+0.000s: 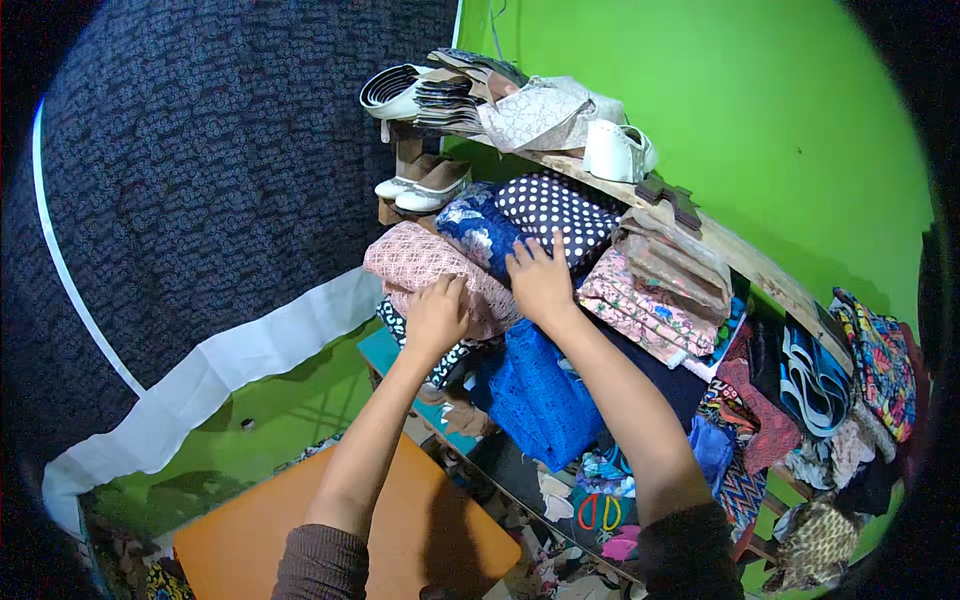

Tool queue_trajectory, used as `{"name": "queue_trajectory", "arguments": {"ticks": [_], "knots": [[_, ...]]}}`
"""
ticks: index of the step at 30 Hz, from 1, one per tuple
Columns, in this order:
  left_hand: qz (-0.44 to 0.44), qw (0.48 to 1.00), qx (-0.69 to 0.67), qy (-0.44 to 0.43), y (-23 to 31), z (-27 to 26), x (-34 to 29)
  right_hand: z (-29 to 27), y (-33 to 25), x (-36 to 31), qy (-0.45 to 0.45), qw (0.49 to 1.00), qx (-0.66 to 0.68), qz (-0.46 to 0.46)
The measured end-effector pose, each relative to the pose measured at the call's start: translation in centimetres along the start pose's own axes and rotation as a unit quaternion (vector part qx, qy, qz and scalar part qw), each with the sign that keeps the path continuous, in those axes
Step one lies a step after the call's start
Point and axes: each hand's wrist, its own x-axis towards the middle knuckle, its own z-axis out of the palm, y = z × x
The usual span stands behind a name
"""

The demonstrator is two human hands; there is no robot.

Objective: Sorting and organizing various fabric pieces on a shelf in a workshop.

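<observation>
My left hand rests on a folded pink lattice-patterned cloth, its fingers laid over the near side. My right hand touches the folded cloths beside it with its fingers spread. Under and around those fingertips are a dark blue floral cloth and a black-and-white polka-dot cloth. Below the hands, a bright blue textured cloth hangs over the shelf front. To the right of my right hand lies a folded pink floral cloth.
An upper wooden plank holds white shoe-like pieces and stacked material. A pair of shoes sits at the shelf's left end. Heaped fabrics crowd the right. Orange-handled scissors lie low, near an orange board.
</observation>
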Motion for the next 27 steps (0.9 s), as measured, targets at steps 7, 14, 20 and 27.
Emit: {"name": "queue_trajectory", "arguments": {"ticks": [7, 14, 20, 27], "knots": [[0.023, 0.998, -0.049, 0.016, 3.1, 0.3, 0.5, -1.9, 1.7, -0.7, 0.072, 0.961, -0.158, 0.215], [0.050, 0.997, -0.065, 0.005, 5.1, 0.8, 1.0, -1.6, 3.1, -1.3, 0.047, 0.961, -0.203, 0.182], [0.020, 0.990, -0.136, 0.024, 8.3, 0.5, 1.4, -3.6, 2.4, -3.4, 0.011, 0.948, -0.257, 0.190], [0.140, 0.965, -0.202, 0.087, 16.3, -0.7, 2.4, -9.1, 4.8, -13.8, 0.232, 0.970, 0.021, 0.074]]}}
